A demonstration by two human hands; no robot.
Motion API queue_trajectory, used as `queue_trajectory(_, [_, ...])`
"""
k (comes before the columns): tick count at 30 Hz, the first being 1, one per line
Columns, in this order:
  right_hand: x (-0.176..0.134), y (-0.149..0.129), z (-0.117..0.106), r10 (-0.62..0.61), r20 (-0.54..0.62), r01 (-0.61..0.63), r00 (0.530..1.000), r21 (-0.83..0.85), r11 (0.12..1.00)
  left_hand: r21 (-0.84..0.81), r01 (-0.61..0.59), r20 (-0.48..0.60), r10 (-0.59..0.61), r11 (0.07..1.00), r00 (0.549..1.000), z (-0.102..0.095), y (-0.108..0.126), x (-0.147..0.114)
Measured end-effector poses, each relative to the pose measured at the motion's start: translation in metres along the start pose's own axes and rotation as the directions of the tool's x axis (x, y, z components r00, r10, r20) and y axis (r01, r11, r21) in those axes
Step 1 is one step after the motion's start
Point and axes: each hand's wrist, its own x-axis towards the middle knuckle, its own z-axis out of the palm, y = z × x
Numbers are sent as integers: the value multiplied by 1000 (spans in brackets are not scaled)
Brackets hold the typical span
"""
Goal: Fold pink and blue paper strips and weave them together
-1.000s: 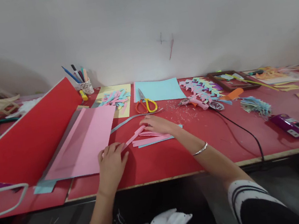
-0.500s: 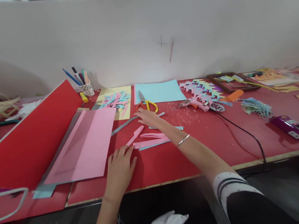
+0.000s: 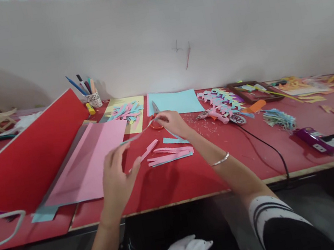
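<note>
The right hand (image 3: 175, 123) pinched one end of a thin blue-grey paper strip (image 3: 139, 135) between thumb and fingers, and the strip stretched, slightly bent, above the tabletop (image 3: 218, 167) toward the left hand (image 3: 117, 179). The left hand's thumb stood wide of its fingers; whether those fingers gripped the strip's other end could not be told. Near that thumb lay a folded pink strip (image 3: 149, 149), with flat pink strips (image 3: 171, 154) and a short blue strip (image 3: 172, 140) to its right. Scissors (image 3: 155, 107), partly hidden, lay just behind the right hand, and pink sheets (image 3: 96, 161) lay beyond the left.
</note>
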Motion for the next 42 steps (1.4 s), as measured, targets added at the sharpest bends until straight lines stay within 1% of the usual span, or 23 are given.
queue_trajectory(3, [-18, -8, -10, -110, -102, 130, 989, 213, 968, -9, -87, -199, 83, 996, 977, -6, 14, 14])
queue_trajectory(5, [-29, -13, -13, -170, -133, 201, 976, 265, 943, -85, -142, -267, 114, 986, 957, -4, 21, 21])
queue_trajectory(6, [-34, -15, -14, -198, -140, 230, 970, 269, 935, -159, -147, -294, 95, 976, 951, -1, 24, 24])
queue_trajectory(8, [-43, -20, -15, -260, -148, 290, 954, 250, 924, -376, -96, -287, -17, 922, 958, 7, 28, 30])
queue_trajectory(9, [-46, -22, -15, -296, -148, 325, 944, 237, 916, -510, -43, -238, -93, 859, 967, 11, 29, 33])
queue_trajectory(10, [-49, -24, -16, -332, -150, 359, 931, 229, 905, -653, 31, -132, -154, 757, 979, 15, 30, 35])
queue_trajectory(11, [-51, -26, -17, -365, -157, 393, 918, 228, 891, -780, 125, 11, -186, 613, 983, 19, 31, 38])
queue_trajectory(12, [-53, -28, -17, -392, -171, 424, 904, 232, 876, -857, 236, 173, -177, 458, 969, 21, 31, 40])
queue_trajectory(13, [-54, -29, -18, -408, -197, 447, 891, 239, 862, -882, 343, 315, -137, 324, 939, 23, 32, 41])
queue_trajectory(14, [-54, -30, -18, -415, -226, 464, 881, 245, 852, -870, 431, 423, -89, 238, 902, 25, 33, 41])
queue_trajectory(15, [-54, -30, -18, -412, -253, 470, 876, 245, 848, -843, 495, 498, -42, 212, 866, 26, 35, 41])
queue_trajectory(16, [-54, -29, -18, -404, -269, 467, 875, 239, 852, -813, 533, 547, -7, 236, 837, 27, 37, 40])
queue_trajectory(18, [-54, -27, -16, -374, -260, 428, 890, 199, 881, -754, 554, 598, 20, 351, 801, 29, 44, 36])
queue_trajectory(19, [-54, -25, -15, -353, -242, 398, 904, 167, 902, -724, 556, 612, 8, 409, 791, 29, 47, 33])
queue_trajectory(21, [-54, -23, -14, -305, -201, 329, 931, 102, 939, -675, 553, 624, -23, 488, 781, 31, 53, 28])
queue_trajectory(23, [-55, -20, -14, -258, -181, 272, 949, 56, 961, -646, 551, 627, -43, 528, 777, 32, 57, 24])
queue_trajectory(25, [-56, -17, -17, -240, -185, 253, 953, 49, 966, -621, 550, 642, -39, 558, 765, 33, 57, 21])
queue_trajectory(28, [-58, -13, -25, -267, -161, 288, 950, 119, 950, -573, 541, 672, -26, 615, 740, 34, 53, 21])
queue_trajectory(31, [-58, -9, -33, -309, -42, 309, 950, 269, 912, -517, 516, 693, -21, 683, 721, 34, 46, 25])
queue_trajectory(33, [-58, -7, -35, -302, 34, 271, 953, 354, 895, -484, 498, 698, -26, 719, 716, 34, 42, 29])
queue_trajectory(36, [-57, -3, -34, -267, 120, 199, 956, 405, 892, -456, 494, 719, -21, 740, 695, 34, 37, 32])
queue_trajectory(38, [-57, 1, -31, -234, 132, 159, 963, 422, 893, -445, 486, 735, -3, 752, 678, 34, 35, 33])
queue_trajectory(42, [-59, 9, -25, -128, 77, 72, 989, 503, 861, -438, 451, 742, 29, 777, 670, 33, 30, 32])
